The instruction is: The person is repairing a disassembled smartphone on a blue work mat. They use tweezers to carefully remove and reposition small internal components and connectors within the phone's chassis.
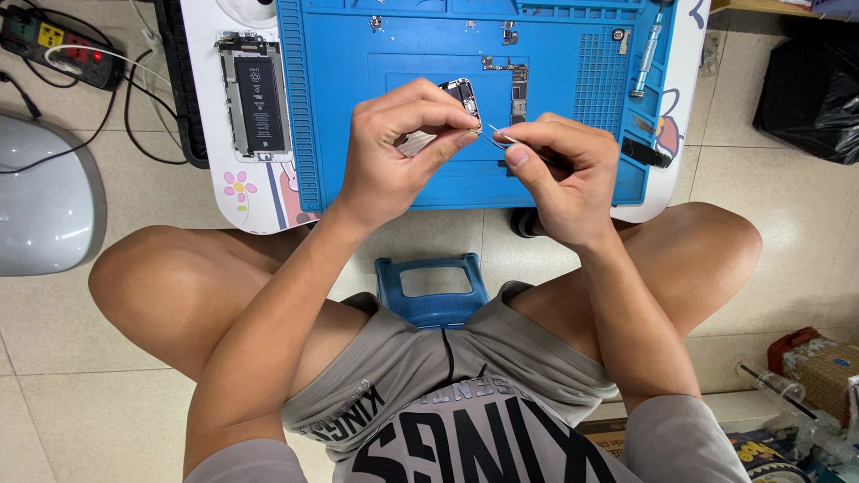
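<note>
Fingertips of our left hand (398,148) pinch shut on a small phone part (462,94) at centre frame, while our right hand (559,174) closes around thin tweezers (495,135) whose tip meets that part. Both hover over the blue work mat (358,116), with bare mat below them down to its near edge. An opened phone (257,103) lies at upper left, well apart; a screwdriver (646,55) sits at upper right.

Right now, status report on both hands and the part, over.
Left hand pinching small phone part above blue mat. Right hand gripping tweezers, tips at the part. Nothing between the hands.
</note>
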